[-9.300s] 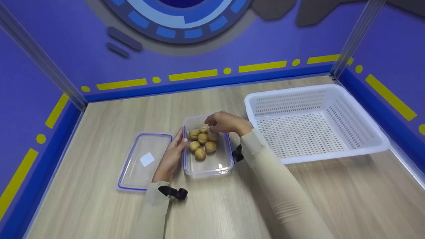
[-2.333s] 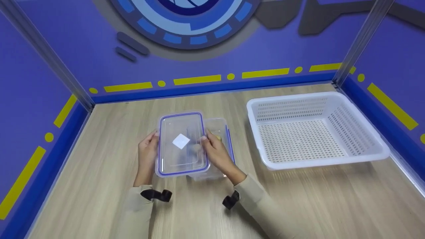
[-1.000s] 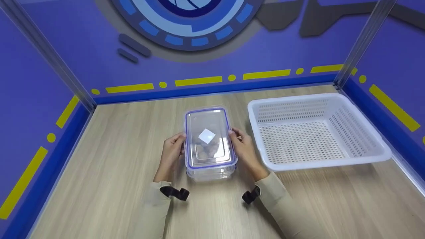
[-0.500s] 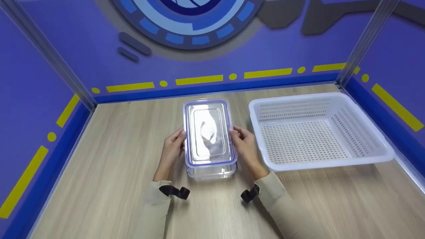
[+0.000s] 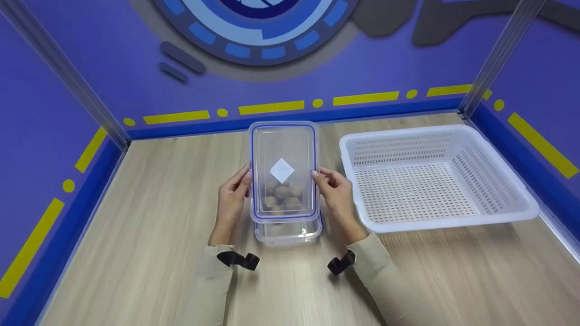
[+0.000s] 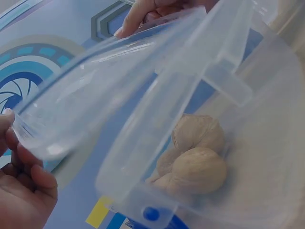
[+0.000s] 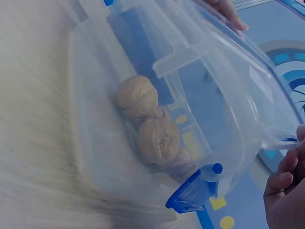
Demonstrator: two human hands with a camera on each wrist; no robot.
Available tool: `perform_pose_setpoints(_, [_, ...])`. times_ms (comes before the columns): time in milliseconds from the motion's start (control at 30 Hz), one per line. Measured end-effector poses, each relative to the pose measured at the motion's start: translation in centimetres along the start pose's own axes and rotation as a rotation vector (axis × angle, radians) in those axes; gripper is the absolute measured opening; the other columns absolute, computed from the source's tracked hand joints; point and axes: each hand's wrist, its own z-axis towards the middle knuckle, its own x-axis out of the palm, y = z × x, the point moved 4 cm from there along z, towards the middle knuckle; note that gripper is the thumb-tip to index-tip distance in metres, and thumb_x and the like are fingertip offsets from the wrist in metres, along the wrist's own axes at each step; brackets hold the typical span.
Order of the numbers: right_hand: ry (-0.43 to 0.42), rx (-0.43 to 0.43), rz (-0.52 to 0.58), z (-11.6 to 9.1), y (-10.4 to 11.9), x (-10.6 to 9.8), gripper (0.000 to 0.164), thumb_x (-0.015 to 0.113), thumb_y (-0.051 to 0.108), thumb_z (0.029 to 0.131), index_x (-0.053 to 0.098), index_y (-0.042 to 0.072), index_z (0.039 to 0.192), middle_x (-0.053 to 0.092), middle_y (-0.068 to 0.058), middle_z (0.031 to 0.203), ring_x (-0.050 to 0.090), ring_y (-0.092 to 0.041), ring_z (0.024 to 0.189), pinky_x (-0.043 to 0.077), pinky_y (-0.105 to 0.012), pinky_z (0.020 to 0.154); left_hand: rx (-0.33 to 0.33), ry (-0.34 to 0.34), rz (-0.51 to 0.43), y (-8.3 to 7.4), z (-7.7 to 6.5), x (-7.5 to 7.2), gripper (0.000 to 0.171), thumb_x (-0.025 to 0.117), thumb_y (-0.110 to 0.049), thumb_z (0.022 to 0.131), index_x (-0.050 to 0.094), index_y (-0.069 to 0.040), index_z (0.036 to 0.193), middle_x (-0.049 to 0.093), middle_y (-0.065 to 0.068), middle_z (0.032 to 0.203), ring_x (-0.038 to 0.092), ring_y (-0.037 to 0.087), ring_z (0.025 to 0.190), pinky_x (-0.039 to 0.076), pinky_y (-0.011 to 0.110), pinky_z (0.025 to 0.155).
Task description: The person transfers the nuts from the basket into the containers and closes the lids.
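Observation:
A clear plastic lid point(image 5: 284, 145) with a purple-blue seal and a white diamond label is held between both hands, above a clear food container point(image 5: 287, 233). My left hand point(image 5: 232, 199) pinches the lid's left edge, thumb on top. At the opposite edge, my right hand point(image 5: 339, 197) grips it the same way. Both wrist views show the lid tilted, with a gap between it and the container's rim. Several walnuts point(image 7: 158, 140) lie together in the container; the head view shows them through the lid. A blue-edged clip point(image 7: 193, 191) hangs at the container's side.
To the right stands a white perforated plastic basket point(image 5: 437, 222), its near rim close to my right hand. Blue printed panels point(image 5: 290, 86) wall in the wooden table point(image 5: 158, 203) at the back and both sides.
Earlier the lid lay on the table at left while the right hand was over the walnuts. Both hands then brought it over the container; within the last second its far edge has risen.

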Motion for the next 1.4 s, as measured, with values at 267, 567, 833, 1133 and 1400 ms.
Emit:
perform_pose_setpoints(267, [0.001, -0.027, 0.071, -0.1, 0.5, -0.1, 0.03, 0.07, 0.008, 0.086, 0.067, -0.008, 0.11, 0.053, 0.007, 0.063, 0.044, -0.004, 0.053, 0.035, -0.015, 0.046, 0.032, -0.052, 0.051, -0.3, 0.1, -0.6, 0.036, 0.058, -0.012, 0.096, 0.058, -0.002, 0.13, 0.069, 0.0, 0.097, 0.056, 0.004, 0.076, 0.051, 0.021, 0.072])
perform_pose_setpoints(567, [0.003, -0.092, 0.195, -0.3, 0.7, 0.0, 0.025, 0.071, 0.0, 0.083, 0.069, -0.009, 0.107, 0.061, 0.006, 0.065, 0.05, -0.006, 0.054, 0.045, -0.017, 0.05, 0.07, -0.089, -0.011, -0.6, 0.0, -0.9, 0.033, 0.063, -0.009, 0.092, 0.062, 0.002, 0.123, 0.072, -0.012, 0.092, 0.061, 0.004, 0.076, 0.051, 0.018, 0.078])
perform_pose_setpoints(833, [0.027, -0.133, 0.266, -0.2, 0.6, 0.1, 0.021, 0.069, -0.005, 0.082, 0.069, -0.013, 0.102, 0.066, 0.005, 0.075, 0.061, -0.006, 0.064, 0.056, -0.02, 0.062, 0.127, -0.068, -0.031, -0.7, 0.0, -1.2, 0.029, 0.064, -0.004, 0.09, 0.064, 0.012, 0.113, 0.07, -0.014, 0.087, 0.064, 0.002, 0.079, 0.054, 0.018, 0.08])
perform_pose_setpoints(1133, [0.105, -0.128, 0.157, -0.1, -0.2, -0.3, 0.029, 0.063, -0.004, 0.086, 0.062, -0.015, 0.113, 0.068, 0.008, 0.094, 0.064, -0.005, 0.086, 0.054, -0.017, 0.076, 0.138, -0.005, -0.042, 0.4, 0.0, -1.6, 0.026, 0.062, 0.002, 0.09, 0.067, 0.006, 0.115, 0.072, 0.0, 0.109, 0.064, 0.003, 0.099, 0.053, 0.016, 0.084])
perform_pose_setpoints(1400, [0.148, -0.087, 0.138, 0.0, -0.5, -0.4, 0.03, 0.062, -0.006, 0.085, 0.06, -0.015, 0.114, 0.067, 0.009, 0.09, 0.062, -0.004, 0.082, 0.052, -0.015, 0.071, 0.077, -0.038, 0.046, 1.1, 0.2, -1.7, 0.026, 0.058, -0.008, 0.095, 0.066, 0.007, 0.115, 0.071, 0.012, 0.11, 0.064, 0.001, 0.092, 0.052, 0.015, 0.082])
